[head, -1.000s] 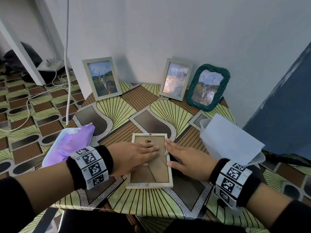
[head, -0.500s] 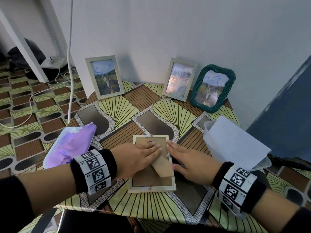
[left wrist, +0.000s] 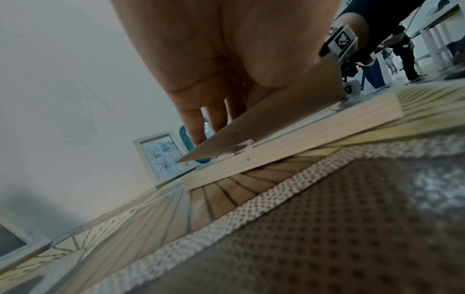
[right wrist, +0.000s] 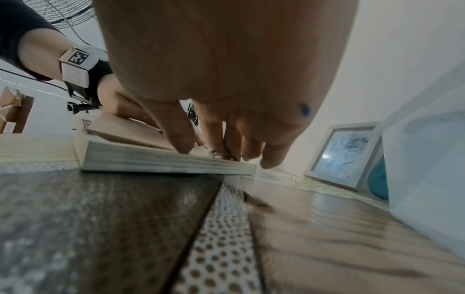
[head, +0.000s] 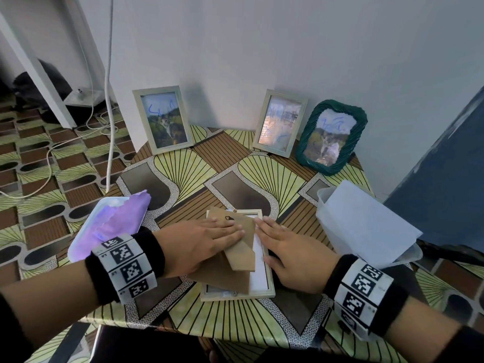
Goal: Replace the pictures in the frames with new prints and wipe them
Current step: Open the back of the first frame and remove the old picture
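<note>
A pale wooden frame lies face down near the table's front edge. Its brown backing board, with the folded stand on it, sits askew and raised, shifted left out of the frame. A white strip of the print's back shows along the right. My left hand lies flat on the board with straight fingers; its thumb is hidden. My right hand rests with straight fingers on the frame's right rail, thumb against its side. In the left wrist view the board tilts up off the frame.
Three framed pictures lean on the wall: a pale one at left, another pale one and a green woven one. A purple cloth lies on a white tray at left. A clear tub with white sheets stands at right.
The backing board lay flush in the frame; it has since lifted and slid left under my left hand, baring the white back of the print. The right hand stays on the frame.
</note>
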Motion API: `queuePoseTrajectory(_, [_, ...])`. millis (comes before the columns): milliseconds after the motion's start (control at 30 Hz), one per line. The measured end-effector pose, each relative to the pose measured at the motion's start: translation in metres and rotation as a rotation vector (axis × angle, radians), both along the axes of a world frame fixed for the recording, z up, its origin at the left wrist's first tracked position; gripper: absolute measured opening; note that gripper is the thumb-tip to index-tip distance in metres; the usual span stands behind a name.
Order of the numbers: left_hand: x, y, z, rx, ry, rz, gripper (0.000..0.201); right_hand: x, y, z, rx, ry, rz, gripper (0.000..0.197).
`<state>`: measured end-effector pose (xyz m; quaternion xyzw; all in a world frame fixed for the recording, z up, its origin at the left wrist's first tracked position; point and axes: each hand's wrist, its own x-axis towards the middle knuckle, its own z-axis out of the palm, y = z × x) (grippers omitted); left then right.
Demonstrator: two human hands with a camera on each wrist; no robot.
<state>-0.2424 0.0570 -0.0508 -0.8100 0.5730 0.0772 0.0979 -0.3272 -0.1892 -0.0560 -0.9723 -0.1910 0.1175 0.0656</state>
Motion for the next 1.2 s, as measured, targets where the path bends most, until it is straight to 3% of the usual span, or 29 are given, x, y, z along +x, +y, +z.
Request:
queuePoseTrajectory(233, [-0.009,0.021,0.010,-0.071,-0.013,0.083,0.071,-0.001,0.006,0.006,-0.096,-0.014,-0.028,0.062])
queuePoseTrajectory(367, [-0.015,0.038,0.022,-0.197,-0.008,0.235,0.059,0.000,0.015,0.010,-0.173,-0.022,-0.070,0.075])
queuePoseTrajectory(600, [-0.028,0.070,0.013,-0.076,0.041,0.489,0.072,-0.002,0.010,0.008,-0.166,-0.023,-0.066,0.075])
queuePoseTrajectory(833, [-0.033,0.083,0.003,0.011,0.157,0.469,0.080,-0.010,-0.004,0.000,-0.091,-0.009,-0.082,0.074])
queuePoseTrajectory(1000, [-0.034,0.078,0.003,0.071,0.158,0.464,0.061,-0.008,-0.002,-0.002,-0.084,-0.009,-0.079,0.074])
queuePoseTrajectory(1200, [-0.046,0.079,-0.001,0.148,0.112,0.466,0.093,-0.009,0.001,-0.004,-0.083,0.008,-0.084,0.073])
